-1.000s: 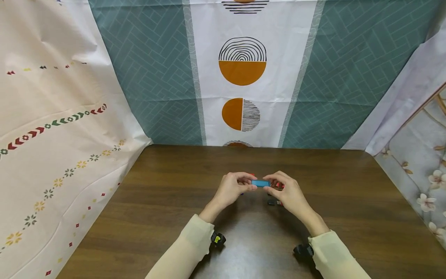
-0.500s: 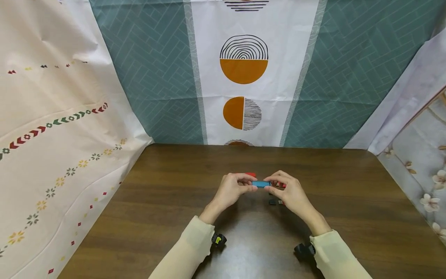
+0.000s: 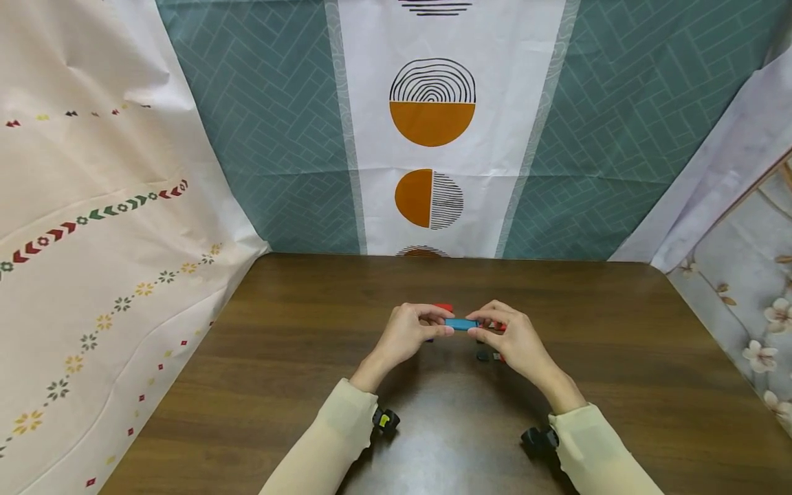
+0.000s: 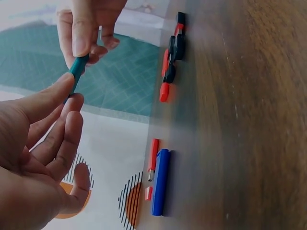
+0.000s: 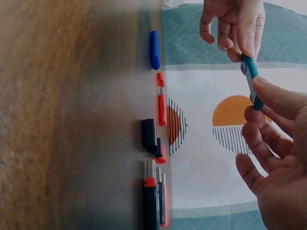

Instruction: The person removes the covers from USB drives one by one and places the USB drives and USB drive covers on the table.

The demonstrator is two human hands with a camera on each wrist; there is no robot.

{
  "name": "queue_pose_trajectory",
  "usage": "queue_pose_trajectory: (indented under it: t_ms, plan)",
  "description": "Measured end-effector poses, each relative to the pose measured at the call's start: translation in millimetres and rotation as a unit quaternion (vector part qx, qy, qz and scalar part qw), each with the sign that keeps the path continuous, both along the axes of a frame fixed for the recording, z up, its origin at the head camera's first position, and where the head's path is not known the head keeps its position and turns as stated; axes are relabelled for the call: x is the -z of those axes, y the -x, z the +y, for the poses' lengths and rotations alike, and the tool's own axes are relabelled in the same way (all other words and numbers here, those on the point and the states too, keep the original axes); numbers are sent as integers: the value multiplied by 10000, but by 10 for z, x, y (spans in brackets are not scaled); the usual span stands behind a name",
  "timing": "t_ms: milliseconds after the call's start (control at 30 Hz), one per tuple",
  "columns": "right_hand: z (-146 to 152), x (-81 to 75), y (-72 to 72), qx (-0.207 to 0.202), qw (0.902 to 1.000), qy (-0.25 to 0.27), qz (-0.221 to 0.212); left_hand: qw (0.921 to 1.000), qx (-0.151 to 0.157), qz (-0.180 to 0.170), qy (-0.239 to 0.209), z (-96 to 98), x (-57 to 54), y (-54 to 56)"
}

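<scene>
A blue USB stick (image 3: 461, 324) is held level above the table, between my two hands. My left hand (image 3: 407, 334) pinches its left end between thumb and fingertips. The opposite end is pinched by the thumb and fingers of my right hand (image 3: 512, 342). In the left wrist view, the USB stick (image 4: 77, 72) looks teal and whole, with no metal plug showing. Below lie a darker blue stick (image 4: 161, 182) and a red USB stick (image 4: 154, 152) with its plug bare, its red cap (image 4: 148, 193) apart from it.
To the right on the table lie a black and red USB stick (image 5: 150, 201) with its metal plug showing and a black cap (image 5: 149, 134). More red and black pieces lie beside them, partly overlapping. Patterned cloth (image 3: 284, 137) hangs behind the wooden table (image 3: 297, 371).
</scene>
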State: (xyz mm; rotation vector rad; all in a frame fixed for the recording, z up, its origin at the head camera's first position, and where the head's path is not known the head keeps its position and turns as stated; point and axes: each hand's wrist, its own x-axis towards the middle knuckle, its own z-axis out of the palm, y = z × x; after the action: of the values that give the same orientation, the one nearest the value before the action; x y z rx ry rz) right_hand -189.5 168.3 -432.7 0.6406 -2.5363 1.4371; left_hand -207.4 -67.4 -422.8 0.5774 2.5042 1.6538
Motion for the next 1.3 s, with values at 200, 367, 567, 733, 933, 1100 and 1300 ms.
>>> queue_pose_trajectory:
  t_ms: [200,367,567,733,933,1100,1300]
  plan:
    - [12,4,-13,-29,9999,-79,64,10000,43,56,50,-8,3,3]
    - [20,-4,-3,-51,9999,-76,42,9998,103,148,102,-38,-8,6]
    - [173,-47,16,357,9993,59,94,9991,-358,228,-44,-186,-45,46]
    - [224,-63,23,399,9991,41,118,9991,-351,223,-43,-226,-76,51]
    - [179,-69,7,345,9993,166,31,9995,-263,164,-73,-195,-52,66]
    - [165,-58,15,331,9992,202,-60,9989,-337,319,26,-187,-50,68]
    - [159,-26,33,280,9994,177,-25,9984,-381,404,130,-176,-28,79]
